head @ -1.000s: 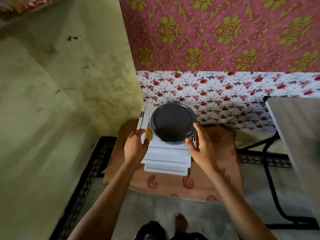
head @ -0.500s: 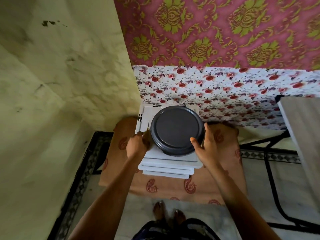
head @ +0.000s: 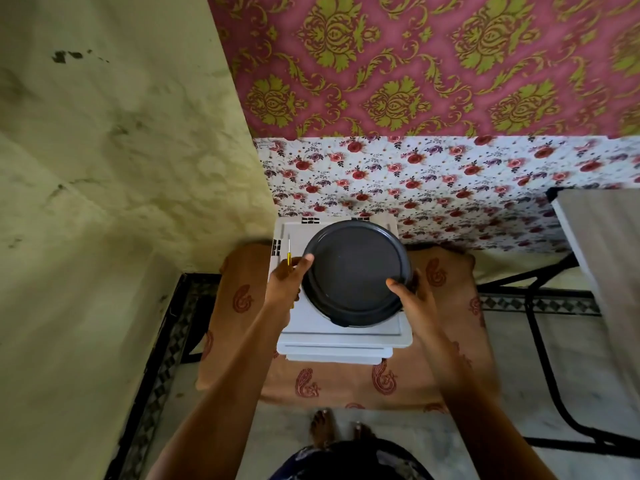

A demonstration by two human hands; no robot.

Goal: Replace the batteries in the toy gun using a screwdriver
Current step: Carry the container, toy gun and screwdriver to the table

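Standing over a smooth, square white plastic stack (head: 343,337) with slotted vents, a person holds a slim yellow-handled screwdriver (head: 289,252) with a thin metal shaft in the left hand (head: 284,285) at the stack's left edge. That hand's thumb presses the raised rim of a round, matte dark-grey disc (head: 353,271) covering most of the top. The right hand (head: 412,303) clamps the disc's right rim. An orange paisley-printed cloth (head: 339,379) lies under the stack.

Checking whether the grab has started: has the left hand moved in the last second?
Yes. Against the white stool, the left hand has slid toward the wall, thumb now on the rim of the dark lid.
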